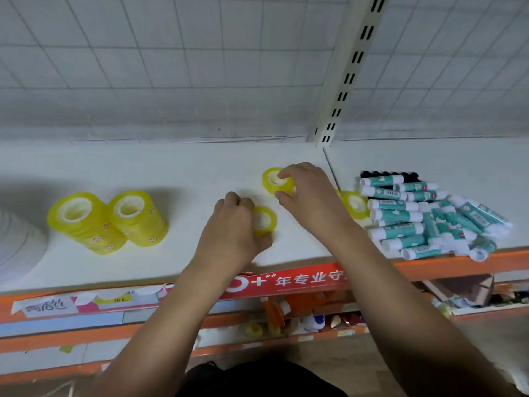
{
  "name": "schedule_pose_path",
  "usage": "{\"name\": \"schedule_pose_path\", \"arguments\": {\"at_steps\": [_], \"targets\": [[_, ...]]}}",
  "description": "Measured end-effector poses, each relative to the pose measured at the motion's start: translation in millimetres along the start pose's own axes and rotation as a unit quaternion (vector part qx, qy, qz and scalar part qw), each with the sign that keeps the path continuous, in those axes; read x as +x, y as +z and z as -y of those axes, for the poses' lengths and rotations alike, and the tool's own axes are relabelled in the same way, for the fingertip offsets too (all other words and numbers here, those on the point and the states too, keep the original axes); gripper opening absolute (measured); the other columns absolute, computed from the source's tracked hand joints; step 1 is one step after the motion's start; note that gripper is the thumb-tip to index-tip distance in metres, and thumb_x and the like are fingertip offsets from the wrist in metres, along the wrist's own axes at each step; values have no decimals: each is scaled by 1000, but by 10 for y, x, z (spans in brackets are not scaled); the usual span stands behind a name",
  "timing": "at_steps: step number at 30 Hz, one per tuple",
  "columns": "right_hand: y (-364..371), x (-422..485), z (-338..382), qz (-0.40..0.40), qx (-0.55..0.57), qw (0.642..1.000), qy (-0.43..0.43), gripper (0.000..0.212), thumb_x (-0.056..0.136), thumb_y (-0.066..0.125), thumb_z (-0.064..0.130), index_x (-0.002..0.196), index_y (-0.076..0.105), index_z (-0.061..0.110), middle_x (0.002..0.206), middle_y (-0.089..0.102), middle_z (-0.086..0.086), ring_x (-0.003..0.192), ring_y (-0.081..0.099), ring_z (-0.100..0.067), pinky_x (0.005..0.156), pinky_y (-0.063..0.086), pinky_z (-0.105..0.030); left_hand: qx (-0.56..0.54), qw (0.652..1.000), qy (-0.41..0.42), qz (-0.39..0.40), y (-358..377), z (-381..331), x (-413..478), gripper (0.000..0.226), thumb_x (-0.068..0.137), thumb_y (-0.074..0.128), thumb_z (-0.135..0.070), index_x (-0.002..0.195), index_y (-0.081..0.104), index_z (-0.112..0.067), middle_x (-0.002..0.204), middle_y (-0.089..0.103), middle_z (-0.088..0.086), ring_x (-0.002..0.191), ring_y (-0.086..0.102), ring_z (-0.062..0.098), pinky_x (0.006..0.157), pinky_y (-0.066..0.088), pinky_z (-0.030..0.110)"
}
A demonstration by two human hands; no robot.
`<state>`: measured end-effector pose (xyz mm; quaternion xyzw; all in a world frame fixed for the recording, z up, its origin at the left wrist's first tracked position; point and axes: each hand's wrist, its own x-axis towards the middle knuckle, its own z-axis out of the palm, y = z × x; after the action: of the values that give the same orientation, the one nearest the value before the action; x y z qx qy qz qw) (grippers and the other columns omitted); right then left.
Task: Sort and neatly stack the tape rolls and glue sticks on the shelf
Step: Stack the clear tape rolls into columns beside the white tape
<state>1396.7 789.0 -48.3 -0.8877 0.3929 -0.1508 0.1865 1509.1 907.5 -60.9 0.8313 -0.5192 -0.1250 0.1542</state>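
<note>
Left hand [232, 229] clenched around a small yellow transparent tape roll [265, 220], fingers curled over its top and thumb on the near side. White core faces up. Can't tell if this roll sits on the shelf or is lifted off it. It is near the front edge, about mid-shelf.

Right hand [310, 190] pinches a second small yellow tape roll [275, 181]: index fingertip in the core hole, thumb on the near outer wall. This roll is core up, just behind the left-hand roll and apart from it, further toward the back edge.

A third loose yellow tape roll [356, 204] is partly hidden behind the right wrist and lies right against the left side of the glue pile.

The pile of white glue sticks with teal labels [400, 214] is on the right part of the white shelf [171, 173]. The left of the pile is roughly lined up and lying flat; the right is jumbled, and a few sticks reach the front edge. Some dark-capped sticks [386, 174] are at the back of the pile.

Toward the left end stand two stacks of yellow tape rolls, left stack [83, 222] and right stack [137, 217], side by side and touching, cores up.

A white round object [17, 245] is cut off at the left edge, unclear what.

A red banner with white characters [286, 282] runs on the orange front edge. A white slotted upright [347, 75] and a wire grid back panel [171, 67] stand behind. A lower shelf [286, 316] holds mixed small items, blurry.
</note>
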Motion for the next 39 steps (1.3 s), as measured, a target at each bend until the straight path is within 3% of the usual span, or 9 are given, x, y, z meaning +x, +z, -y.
{"name": "schedule_pose_path", "arguments": {"at_steps": [3,7,11,15,20,28,33,36,39], "targets": [[89,143,60,32,-44,998,12,45,90,66,31,130,55,14,130,53,-8,118,42,-31,98,35,-31,-14,1000,2,3,-6,69,-9,61,75,73,-41,128,55,-16,119,48,4,113,45,25,93,41,30],[139,188,31,20,-56,998,12,39,89,68,33,122,59,13,125,56,-7,113,43,-31,95,33,-31,-42,999,7,9,-34,154,-22,64,76,75,-40,132,54,-20,123,48,2,116,44,23,96,40,30],[116,75,8,-9,4,1000,12,41,85,71,30,122,59,16,124,53,-4,114,44,-27,92,33,-27,-83,996,22,26,-87,261,-41,72,72,80,-42,135,53,-20,126,49,1,118,46,22,101,40,32],[68,-193,101,-13,99,995,-23,49,82,73,28,127,54,21,127,54,3,117,49,-18,97,42,-30,-107,993,39,29,-136,340,-94,81,67,85,-41,137,51,-18,124,49,1,112,51,21,98,41,28],[134,-421,268,28,114,992,-53,54,83,74,32,132,52,25,130,50,10,120,47,-11,101,43,-30,-103,993,51,12,-173,447,-183,78,70,84,-39,137,51,-16,123,49,0,106,54,20,94,42,26],[233,-472,345,50,100,993,-47,59,83,75,31,136,50,23,133,48,7,124,44,-13,103,41,-30,-103,993,52,-4,-175,536,-273,73,74,81,-38,137,52,-14,124,49,-2,108,54,19,92,41,23],[217,-515,292,63,103,992,-33,73,82,78,34,144,43,23,141,42,7,128,43,-13,106,40,-32,-104,993,62,-10,-175,495,-229,66,75,81,-37,133,57,-16,116,51,-2,97,57,19,87,43,25],[194,-521,224,70,94,993,-4,72,80,78,38,142,45,22,134,46,6,123,45,-13,99,44,-31,-95,994,58,-12,-171,466,-193,62,76,80,-37,130,59,-16,114,53,-1,95,57,19,84,44,26],[180,-520,183,68,84,994,-5,56,81,77,37,131,56,23,118,51,8,108,49,-10,85,41,-24,-92,994,59,-12,-169,445,-168,53,75,81,-38,120,65,-16,105,54,-1,86,56,17,79,44,25]]}}
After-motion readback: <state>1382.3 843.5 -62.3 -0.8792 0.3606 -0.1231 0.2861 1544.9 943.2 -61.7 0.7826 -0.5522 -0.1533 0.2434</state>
